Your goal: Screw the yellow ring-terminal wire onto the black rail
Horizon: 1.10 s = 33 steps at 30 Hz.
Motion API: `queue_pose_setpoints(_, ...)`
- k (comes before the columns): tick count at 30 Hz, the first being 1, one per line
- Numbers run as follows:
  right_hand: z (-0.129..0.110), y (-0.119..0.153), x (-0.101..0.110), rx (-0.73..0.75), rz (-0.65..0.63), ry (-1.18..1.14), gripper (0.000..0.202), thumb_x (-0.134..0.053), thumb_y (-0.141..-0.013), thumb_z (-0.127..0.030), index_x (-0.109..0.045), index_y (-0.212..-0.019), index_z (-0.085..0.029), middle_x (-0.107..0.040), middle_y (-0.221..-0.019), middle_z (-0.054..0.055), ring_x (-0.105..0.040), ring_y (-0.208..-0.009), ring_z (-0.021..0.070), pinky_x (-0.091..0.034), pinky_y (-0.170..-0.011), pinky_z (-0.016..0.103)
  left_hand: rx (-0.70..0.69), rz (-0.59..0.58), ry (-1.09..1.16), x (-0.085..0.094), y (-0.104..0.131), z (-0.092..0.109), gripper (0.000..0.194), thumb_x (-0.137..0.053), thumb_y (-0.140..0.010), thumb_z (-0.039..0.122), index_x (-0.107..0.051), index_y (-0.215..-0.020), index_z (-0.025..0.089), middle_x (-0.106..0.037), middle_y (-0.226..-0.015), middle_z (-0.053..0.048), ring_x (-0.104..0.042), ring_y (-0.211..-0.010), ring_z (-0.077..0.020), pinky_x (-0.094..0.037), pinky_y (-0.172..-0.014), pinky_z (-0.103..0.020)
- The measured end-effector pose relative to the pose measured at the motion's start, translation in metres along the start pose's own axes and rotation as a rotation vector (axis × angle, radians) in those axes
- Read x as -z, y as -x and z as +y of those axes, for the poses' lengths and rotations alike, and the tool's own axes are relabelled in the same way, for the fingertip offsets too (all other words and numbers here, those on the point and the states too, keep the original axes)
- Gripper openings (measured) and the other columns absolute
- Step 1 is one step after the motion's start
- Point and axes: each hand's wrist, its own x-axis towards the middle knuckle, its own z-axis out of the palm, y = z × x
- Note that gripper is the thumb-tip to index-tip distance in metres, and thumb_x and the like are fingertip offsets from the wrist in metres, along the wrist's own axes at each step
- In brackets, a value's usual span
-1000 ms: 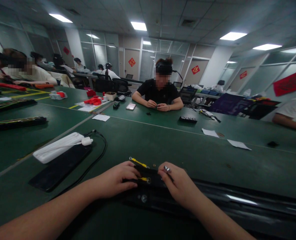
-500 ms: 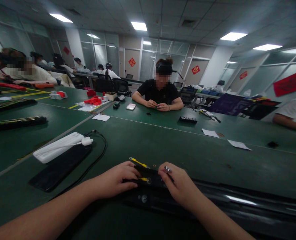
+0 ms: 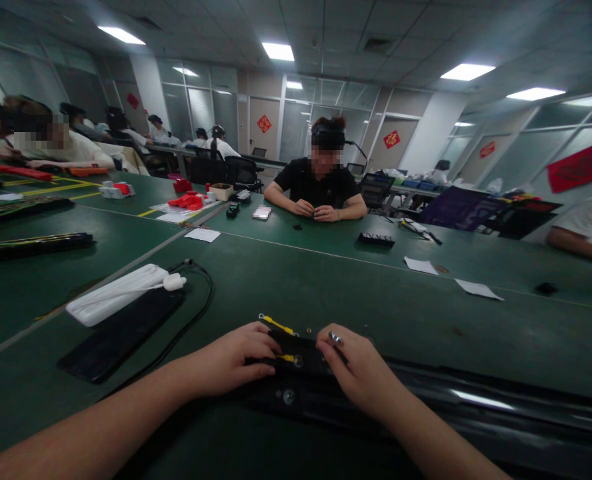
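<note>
A long black housing (image 3: 456, 393) lies along the near edge of the green table. My left hand (image 3: 239, 357) grips its left end, thumb below and fingers above, beside a short yellow wire (image 3: 286, 358) that ends at a screw (image 3: 299, 361). Another screw (image 3: 289, 397) sits lower on the housing. My right hand (image 3: 351, 360) is closed over the housing to the right of the wire, around a small metal tool (image 3: 335, 339) whose shiny end sticks out. A loose yellow wire with ring ends (image 3: 279, 325) and a small brass-coloured piece (image 3: 309, 331) lie just behind the housing.
A white power bank (image 3: 119, 293) with a cable and a black phone-like slab (image 3: 121, 337) lie at the left. Across the table (image 3: 256, 273) sits a person in black (image 3: 316, 183). Paper slips, red parts (image 3: 189, 200) and a black slotted block (image 3: 376, 239) are farther back.
</note>
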Motion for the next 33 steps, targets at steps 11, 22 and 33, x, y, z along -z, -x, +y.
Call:
queue_pose_setpoints(11,-0.0004,0.0000,0.0007,0.003,-0.002,-0.002,0.015,-0.042,-0.097,-0.016,-0.055,-0.088,-0.019,-0.059,-0.083,0.003,-0.057,-0.075,0.0167,-0.044,-0.069,0.030,-0.011,0.015,0.027,0.0000,-0.0005,-0.0004,0.012,-0.059,-0.092,0.023,-0.070,-0.097,0.021,-0.067,-0.111,-0.004,-0.052,-0.113,-0.0226,-0.040,-0.101,-0.040)
queue_pose_setpoints(22,0.0027,0.0014,-0.0007,-0.007,-0.015,-0.004,0.015,-0.041,-0.097,-0.017,-0.054,-0.089,-0.020,-0.059,-0.084,0.003,-0.057,-0.077,0.0170,-0.044,-0.071,0.030,-0.005,0.014,0.027,0.0008,-0.0008,0.0021,0.014,-0.058,-0.093,0.024,-0.070,-0.098,0.020,-0.067,-0.110,-0.005,-0.053,-0.113,-0.0223,-0.037,-0.104,-0.040)
queue_pose_setpoints(33,0.0011,0.0013,0.0002,0.002,-0.013,-0.023,0.015,-0.041,-0.097,-0.016,-0.054,-0.091,-0.020,-0.059,-0.086,0.003,-0.058,-0.078,0.0169,-0.044,-0.072,0.029,-0.023,0.056,0.044,-0.0010,-0.0002,-0.0014,0.014,-0.061,-0.091,0.024,-0.069,-0.102,0.021,-0.067,-0.112,-0.005,-0.053,-0.115,-0.0221,-0.037,-0.106,-0.040)
